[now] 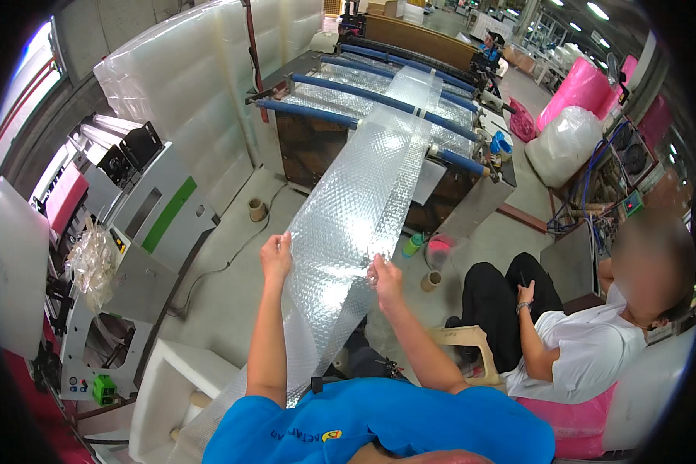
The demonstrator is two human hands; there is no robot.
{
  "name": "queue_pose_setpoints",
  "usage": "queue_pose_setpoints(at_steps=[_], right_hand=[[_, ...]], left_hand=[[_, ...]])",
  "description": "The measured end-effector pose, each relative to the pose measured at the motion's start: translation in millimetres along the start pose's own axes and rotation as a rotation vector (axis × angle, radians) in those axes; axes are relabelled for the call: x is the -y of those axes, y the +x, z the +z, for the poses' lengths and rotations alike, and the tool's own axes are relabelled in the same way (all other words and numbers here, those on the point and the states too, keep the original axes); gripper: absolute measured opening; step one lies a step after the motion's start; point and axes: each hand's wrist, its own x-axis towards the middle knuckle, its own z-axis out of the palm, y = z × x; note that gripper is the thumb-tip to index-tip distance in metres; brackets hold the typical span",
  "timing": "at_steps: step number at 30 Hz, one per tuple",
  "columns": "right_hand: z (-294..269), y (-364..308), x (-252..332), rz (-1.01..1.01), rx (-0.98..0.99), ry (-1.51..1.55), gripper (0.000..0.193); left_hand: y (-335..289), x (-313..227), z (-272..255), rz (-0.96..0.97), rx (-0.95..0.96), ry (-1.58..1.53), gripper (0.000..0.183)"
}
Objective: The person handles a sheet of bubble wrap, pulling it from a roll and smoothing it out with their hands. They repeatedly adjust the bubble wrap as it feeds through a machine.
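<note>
A long strip of clear bubble wrap point(346, 193) stretches from a machine with blue rollers point(398, 99) at the back toward me. My left hand point(276, 257) pinches its left edge. Level with it, my right hand point(385, 280) grips the wrap near the right edge, fingers closed on the film. Between both hands the sheet is spread and shiny. Below them it narrows and runs down past my left forearm toward the lower left, beside a white bin-like container point(151, 402).
At right sits a person in a white shirt point(588, 352), close to a beige stool point(472, 348). A grey machine with a green stripe point(166, 216) stands left. Cardboard cores point(431, 281), a green bottle point(412, 245) and a cable point(228, 267) are on the floor. Wrapped white stacks point(182, 85) rise behind.
</note>
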Motion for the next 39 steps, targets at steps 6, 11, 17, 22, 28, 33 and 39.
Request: queue_pose_setpoints(at_steps=[6,11,17,22,28,33,39], right_hand=[[-43,28,-93,0.004,-0.043,-0.253,0.033],[-62,43,-113,0.13,0.011,-0.338,0.035],[-87,71,-130,0.265,0.158,-0.557,0.031],[-100,93,-127,0.397,0.317,-0.702,0.029],[-108,117,-146,0.511,0.377,-0.662,0.023],[-115,120,-158,0.549,0.405,-0.623,0.023],[-124,176,-131,0.405,0.357,-0.7,0.026]], left_hand=[[-18,46,37,-0.079,0.069,0.372,0.036],[-13,86,66,-0.124,0.105,0.429,0.038],[-10,108,86,-0.112,0.13,0.474,0.041],[-14,132,104,-0.147,0.105,0.437,0.04],[-11,160,123,-0.181,0.122,0.532,0.041],[-11,151,126,-0.31,0.227,0.711,0.04],[34,127,171,-0.183,0.129,0.58,0.041]])
